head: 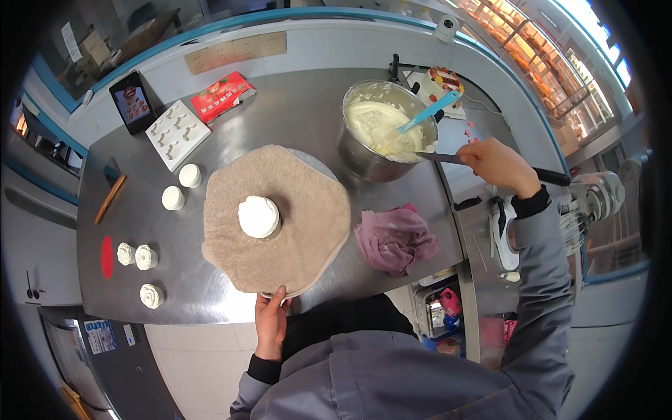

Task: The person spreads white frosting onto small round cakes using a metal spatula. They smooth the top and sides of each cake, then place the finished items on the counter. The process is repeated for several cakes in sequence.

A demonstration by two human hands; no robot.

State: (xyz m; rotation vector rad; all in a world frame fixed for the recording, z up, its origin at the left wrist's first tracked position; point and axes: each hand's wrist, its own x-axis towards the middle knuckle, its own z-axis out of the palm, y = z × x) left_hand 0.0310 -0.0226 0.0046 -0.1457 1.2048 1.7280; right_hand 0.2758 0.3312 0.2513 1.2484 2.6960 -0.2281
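Note:
My right hand point(493, 161) grips a long metal spatula point(446, 158) with a black handle. Its tip reaches over the rim of a steel mixing bowl point(362, 160) into pale whipped cream point(374, 118). A blue silicone spatula point(429, 111) leans in the same bowl. With thumb on top, my left hand point(272, 320) pinches the near edge of a beige cloth point(310, 236) draped over a round stand, probably a turntable point(315, 161). On the cloth, left of its middle, stands a small cream-covered cup or cake point(259, 217).
Cream-topped cups point(173, 198) stand left, near a red disc point(107, 257). Behind them are a white mould point(178, 135), a red box point(223, 97) and a propped tablet point(131, 102). A pink cloth point(397, 239) lies right; a decorated cake point(442, 86) stands beyond the bowl.

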